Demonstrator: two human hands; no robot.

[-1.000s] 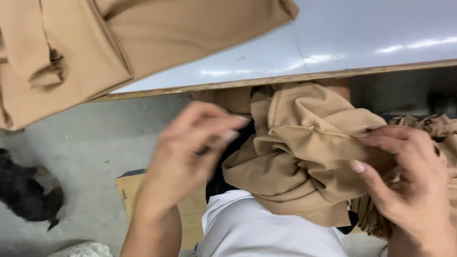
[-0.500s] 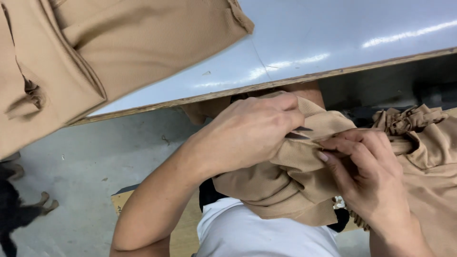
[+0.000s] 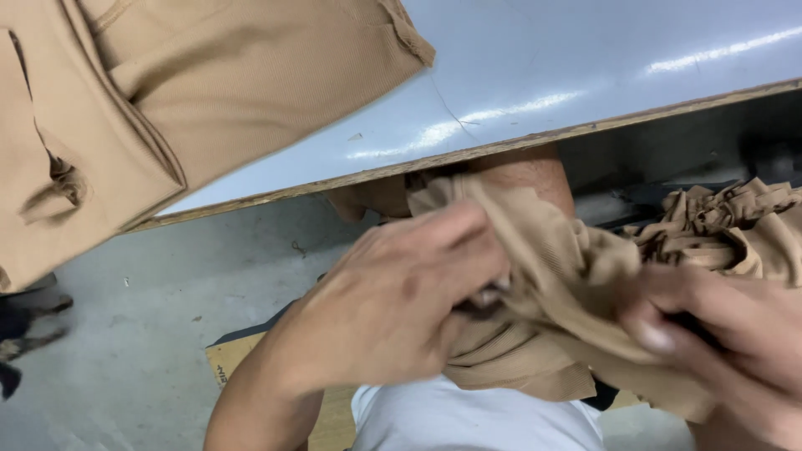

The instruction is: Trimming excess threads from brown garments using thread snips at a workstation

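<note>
You look down over a pale blue-grey table that runs across the top from ten o'clock to three o'clock, with a raw wooden edge and streaks of ceiling light glaring on it. Under it, at nine o'clock, lies a grey concrete floor, scuffed and speckled. A piece of cardboard lies on it at seven o'clock.

Tan ribbed cloth, pale grey table, white shirt

Grey table, folded tan garments
</note>
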